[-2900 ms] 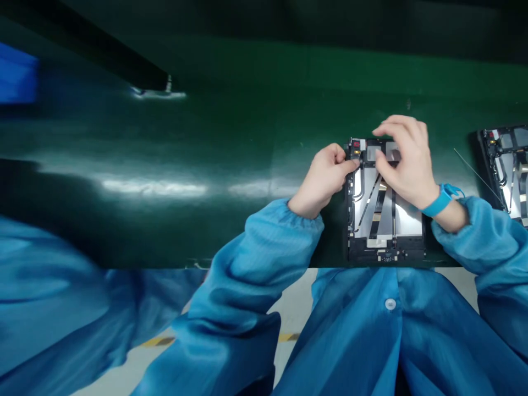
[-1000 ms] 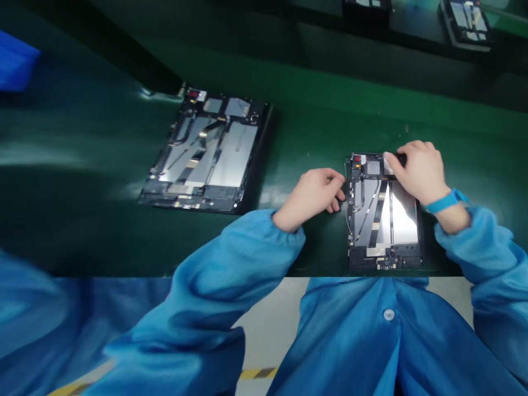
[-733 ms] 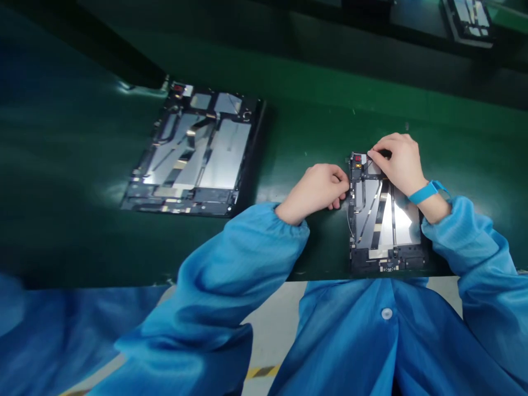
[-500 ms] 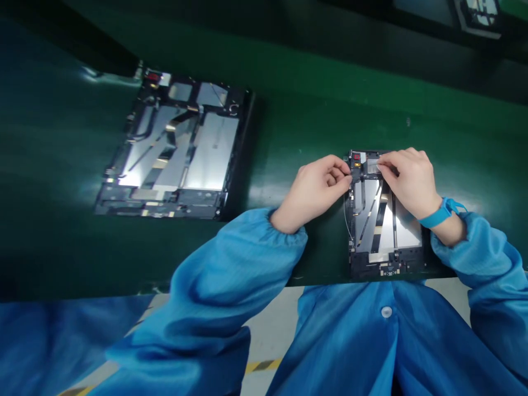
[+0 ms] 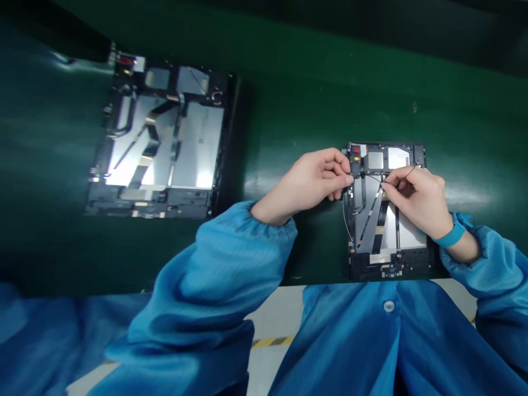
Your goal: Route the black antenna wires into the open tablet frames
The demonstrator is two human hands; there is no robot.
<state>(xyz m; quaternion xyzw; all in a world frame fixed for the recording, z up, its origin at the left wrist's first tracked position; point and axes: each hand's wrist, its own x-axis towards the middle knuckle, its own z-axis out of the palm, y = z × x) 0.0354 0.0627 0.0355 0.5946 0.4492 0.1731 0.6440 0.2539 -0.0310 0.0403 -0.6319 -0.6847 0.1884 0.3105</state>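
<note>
An opened tablet (image 5: 406,239), its inner side facing up, lies near the table's front edge. A thin black cable (image 5: 373,177) runs across its upper part. My right hand (image 5: 418,195) is closed over the tablet, thumb and forefinger pinching this cable, and a loose end sticks up behind the fingers. At the tablet's upper left edge, my left hand (image 5: 317,179) is closed too, with its thumb and fingertips where the cable leads; the exact grip is partly hidden. A thin white wire (image 5: 345,217) bows out along the left edge.
A second opened tablet (image 5: 202,146) lies on the green table (image 5: 284,121) to the left. A dark bar-like object (image 5: 61,33) reaches in at the upper left, close to that tablet's corner. Along the back runs a dark raised ledge (image 5: 371,27).
My right hand has moved down and right from the tablet's upper silver patch, and the black cable now shows stretched between my hands. My left hand stays at the left edge.
</note>
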